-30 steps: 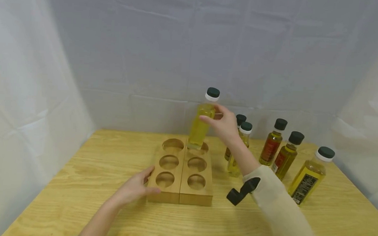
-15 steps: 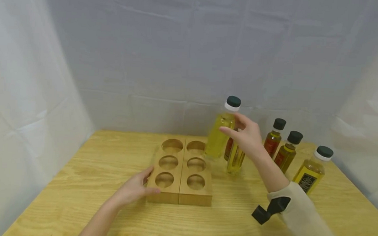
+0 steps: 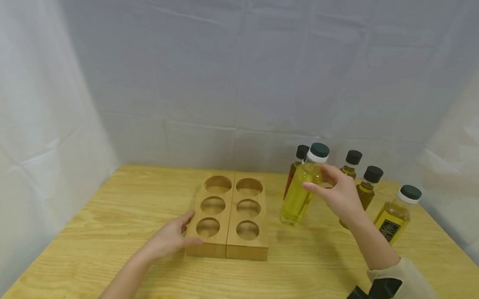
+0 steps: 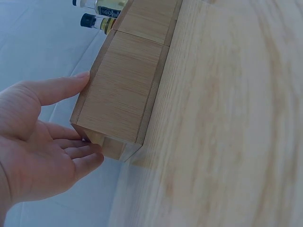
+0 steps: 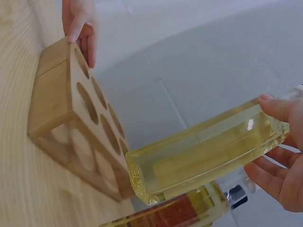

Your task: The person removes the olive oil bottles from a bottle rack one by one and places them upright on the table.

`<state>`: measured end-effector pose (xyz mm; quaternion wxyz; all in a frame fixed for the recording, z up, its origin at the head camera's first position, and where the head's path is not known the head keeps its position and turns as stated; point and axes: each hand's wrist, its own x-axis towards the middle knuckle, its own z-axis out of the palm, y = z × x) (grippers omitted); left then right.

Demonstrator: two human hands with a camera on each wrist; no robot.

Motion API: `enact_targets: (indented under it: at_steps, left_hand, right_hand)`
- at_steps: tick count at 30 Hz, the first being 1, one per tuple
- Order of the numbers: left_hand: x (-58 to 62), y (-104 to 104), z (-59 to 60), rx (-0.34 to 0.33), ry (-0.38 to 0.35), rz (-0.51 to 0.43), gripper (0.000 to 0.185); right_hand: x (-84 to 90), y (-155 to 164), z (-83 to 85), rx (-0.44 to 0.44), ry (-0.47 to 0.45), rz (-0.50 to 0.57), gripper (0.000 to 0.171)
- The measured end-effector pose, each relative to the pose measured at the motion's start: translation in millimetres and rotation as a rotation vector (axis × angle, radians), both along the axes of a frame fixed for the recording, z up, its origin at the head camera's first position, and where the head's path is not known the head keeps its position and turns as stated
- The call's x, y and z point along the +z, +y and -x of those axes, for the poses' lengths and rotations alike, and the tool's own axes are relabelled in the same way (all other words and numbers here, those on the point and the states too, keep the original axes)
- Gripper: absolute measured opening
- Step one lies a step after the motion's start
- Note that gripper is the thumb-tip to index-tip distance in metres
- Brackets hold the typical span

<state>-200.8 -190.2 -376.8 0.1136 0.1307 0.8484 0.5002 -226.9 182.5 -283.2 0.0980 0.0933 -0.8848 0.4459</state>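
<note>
Bottle (image 3: 300, 193) of yellow oil sits in my right hand (image 3: 340, 194), grasped just right of the wooden rack (image 3: 229, 214); all six holes stand empty. My left hand (image 3: 169, 240) rests flat-fingered against the rack's corner.

dark label on square bottle (image 3: 391, 220), print unreadable

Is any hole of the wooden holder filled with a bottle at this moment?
No, all six holes of the wooden holder are empty. The right hand holds the yellow bottle beside it, out of the holder.
</note>
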Motion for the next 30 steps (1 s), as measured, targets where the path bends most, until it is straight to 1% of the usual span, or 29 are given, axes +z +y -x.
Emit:
enact_targets:
  at_steps: [4, 7, 11, 16, 24, 30]
  left_hand:
    - [0.9, 0.3, -1.4, -0.006, -0.001, -0.006, 0.09]
    - [1.6, 0.5, -2.4, -0.009, 0.0, -0.009, 0.09]
    - [1.9, 1.0, -2.4, 0.003, 0.009, -0.001, 0.09]
    - [1.3, 1.4, -1.9, 0.017, 0.013, 0.006, 0.089]
    - [0.6, 2.3, -1.6, 0.024, 0.017, 0.014, 0.089]
    - [2.5, 1.5, -2.4, 0.016, 0.013, 0.009, 0.09]
  right_hand:
    - [-11.7, 9.1, -5.6, 0.016, -0.029, -0.023, 0.079]
    - [-21.7, 15.9, -8.7, 0.025, -0.033, -0.045, 0.077]
    - [-35.1, 22.4, -11.8, 0.028, 0.002, -0.082, 0.068]
    - [-47.7, 25.9, -14.7, 0.062, 0.032, -0.078, 0.059]
    - [-59.9, 29.2, -17.5, 0.089, 0.038, -0.071, 0.059]
    - [-61.9, 30.5, -14.3, 0.117, 0.055, -0.05, 0.056]
